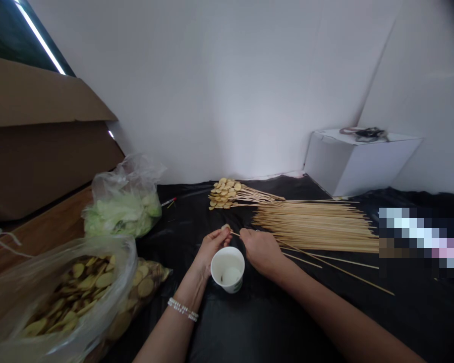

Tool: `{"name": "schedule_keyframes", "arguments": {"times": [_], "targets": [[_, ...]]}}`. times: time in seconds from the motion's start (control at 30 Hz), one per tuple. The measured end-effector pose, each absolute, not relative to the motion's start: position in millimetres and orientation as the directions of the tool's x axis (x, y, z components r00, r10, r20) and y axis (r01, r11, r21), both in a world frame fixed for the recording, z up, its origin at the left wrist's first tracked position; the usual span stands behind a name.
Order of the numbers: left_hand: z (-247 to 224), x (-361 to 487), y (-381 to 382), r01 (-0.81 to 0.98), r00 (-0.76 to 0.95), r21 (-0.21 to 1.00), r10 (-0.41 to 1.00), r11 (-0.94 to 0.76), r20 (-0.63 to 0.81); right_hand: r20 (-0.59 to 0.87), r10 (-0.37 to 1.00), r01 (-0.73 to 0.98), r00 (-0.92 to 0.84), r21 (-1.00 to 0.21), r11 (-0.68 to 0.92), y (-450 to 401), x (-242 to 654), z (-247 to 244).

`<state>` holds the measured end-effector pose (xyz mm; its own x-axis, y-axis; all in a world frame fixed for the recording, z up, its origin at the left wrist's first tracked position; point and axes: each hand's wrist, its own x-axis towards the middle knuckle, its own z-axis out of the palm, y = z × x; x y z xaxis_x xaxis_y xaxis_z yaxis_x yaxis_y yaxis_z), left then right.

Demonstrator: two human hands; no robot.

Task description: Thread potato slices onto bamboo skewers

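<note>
My left hand (211, 247) has its thumb and fingers pinched close together on a small, round, pale yellow slice (226, 228). My right hand (261, 250) is curled in tight around a thin, tan wooden stick (235, 233). The bit of stick that shows goes from my right hand across to the slice, and the slice is at its tip. My fingers hide part of it, so I can't tell how far in the stick goes. A round white paper cup (229, 267) is just below my hands, with a little dark speck inside. On my left wrist I have a bracelet of shiny white beads (182, 309). Under it all is a smooth black plastic sheet (280, 327). Past my hands there is a pile of yellow slices on wooden sticks (225, 194), with the stick ends pointing to the right. Near my right hand lies a big flat row of bare tan sticks (318, 224), side by side. On my left are a big see-through plastic bag of yellow slices (126, 259), wide open, and another clear bag of slices (162, 272) right beside it. Farther back stands a clear bag with pale green stuff (130, 174). A white box (329, 164) sits at the back right, with a dark tangled thing (371, 133) on top.
</note>
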<state>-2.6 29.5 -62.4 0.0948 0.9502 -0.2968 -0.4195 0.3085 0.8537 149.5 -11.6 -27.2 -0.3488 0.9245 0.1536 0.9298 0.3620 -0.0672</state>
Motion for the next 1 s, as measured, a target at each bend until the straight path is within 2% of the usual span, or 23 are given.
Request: {"name": "schedule_keyframes", "arguments": {"times": [0.3,0.73,1.0], "targets": [[-64.6,0.2,30.1,-0.383,0.125,0.869,0.950,0.312,-0.286,0.221,0.907,0.918,-0.357,-0.095,0.385,-13.1,150.1,-25.6],[-64.6,0.1,30.1,-0.342,0.124,0.887,0.951,0.310,-0.284,0.126,0.927,0.928,-0.354,-0.075,0.364,-11.1,149.1,-30.1],[-65.6,-0.3,29.9,-0.366,0.130,0.880,0.953,0.302,-0.273,0.166,0.929,0.931,-0.331,-0.099,0.350,-10.6,149.7,-31.0]]}}
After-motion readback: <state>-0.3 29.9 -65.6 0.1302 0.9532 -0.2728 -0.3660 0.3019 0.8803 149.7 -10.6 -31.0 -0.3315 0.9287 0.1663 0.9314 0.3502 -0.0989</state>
